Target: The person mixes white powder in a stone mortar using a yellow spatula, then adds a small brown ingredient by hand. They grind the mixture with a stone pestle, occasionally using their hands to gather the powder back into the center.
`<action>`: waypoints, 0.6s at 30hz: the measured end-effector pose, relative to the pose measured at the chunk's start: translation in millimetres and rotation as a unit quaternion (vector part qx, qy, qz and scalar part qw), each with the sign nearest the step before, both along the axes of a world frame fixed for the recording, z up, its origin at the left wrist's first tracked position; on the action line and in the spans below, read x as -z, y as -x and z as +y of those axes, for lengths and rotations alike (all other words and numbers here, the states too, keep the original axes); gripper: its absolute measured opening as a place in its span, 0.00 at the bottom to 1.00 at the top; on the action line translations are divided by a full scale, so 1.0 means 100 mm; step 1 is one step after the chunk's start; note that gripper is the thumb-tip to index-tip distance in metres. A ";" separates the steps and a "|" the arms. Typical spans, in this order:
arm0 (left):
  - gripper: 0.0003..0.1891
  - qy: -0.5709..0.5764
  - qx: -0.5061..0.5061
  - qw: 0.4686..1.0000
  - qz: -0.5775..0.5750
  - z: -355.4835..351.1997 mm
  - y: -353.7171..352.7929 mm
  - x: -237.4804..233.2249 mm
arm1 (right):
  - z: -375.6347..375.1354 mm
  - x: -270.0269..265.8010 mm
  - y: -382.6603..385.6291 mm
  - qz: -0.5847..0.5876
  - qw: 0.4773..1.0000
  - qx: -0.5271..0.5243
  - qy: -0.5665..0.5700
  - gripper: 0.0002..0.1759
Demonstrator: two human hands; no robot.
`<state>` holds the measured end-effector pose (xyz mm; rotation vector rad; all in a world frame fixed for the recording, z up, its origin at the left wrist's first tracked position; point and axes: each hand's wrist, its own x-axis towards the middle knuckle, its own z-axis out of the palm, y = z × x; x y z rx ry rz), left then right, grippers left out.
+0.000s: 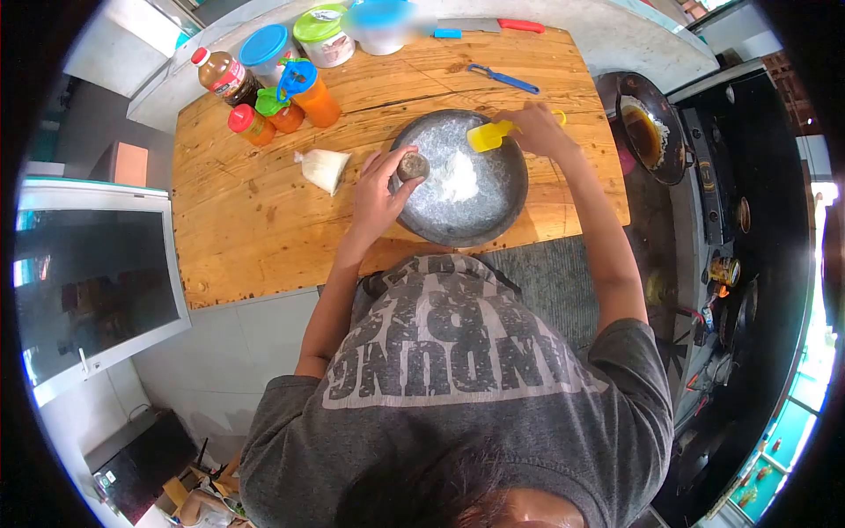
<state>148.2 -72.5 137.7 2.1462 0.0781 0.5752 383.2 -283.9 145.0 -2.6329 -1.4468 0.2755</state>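
A round grey stone plate lies on the wooden table, dusted with white powder. Near its middle is a small heap of white powder. My left hand is closed round a roundish grey-brown stone piece at the plate's left edge. Over the upper right rim, my right hand grips a yellow scraper, its flat blade above the plate. A small bag of white powder rests on the wood left of my left hand.
Bottles and jars crowd the table's back left, with lidded tubs behind. A blue peeler and a red-handled knife lie at the back. Right of the table sits a pan of brown liquid beside the stove.
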 end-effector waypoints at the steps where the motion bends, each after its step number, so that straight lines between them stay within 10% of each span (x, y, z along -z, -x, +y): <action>1: 0.22 -0.013 -0.004 1.000 -0.004 -0.07 0.02 0.00 | 0.02 0.06 -0.02 -0.014 1.000 -0.015 0.000 0.22; 18: 0.21 -0.005 -0.029 1.000 0.000 -0.05 0.07 -0.07 | 0.64 0.05 -0.01 -0.135 0.963 -0.234 -0.004 0.18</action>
